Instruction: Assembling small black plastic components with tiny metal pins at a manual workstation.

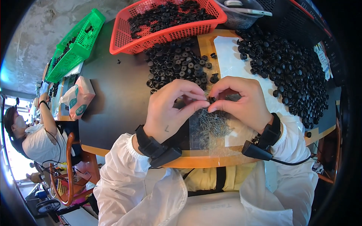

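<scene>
My left hand (171, 109) and my right hand (241, 100) meet over the table's near edge, fingertips pinched together around a small black round part (212, 100). The left fingers also seem to pinch a small screw against it, though it is mostly hidden. Directly below the hands lies a clear plastic bag with a heap of small dark screws (211, 124). Both wrists carry black bands with boxy units. A pile of black round parts (179, 66) lies just beyond the hands, and a larger pile (294, 64) spreads to the right.
A red basket (128, 41) of black parts stands at the back, a green basket (77, 47) at the far left, a black crate (290, 19) at the back right. A tissue pack (79, 98) lies left. Another person (34, 139) sits at the left.
</scene>
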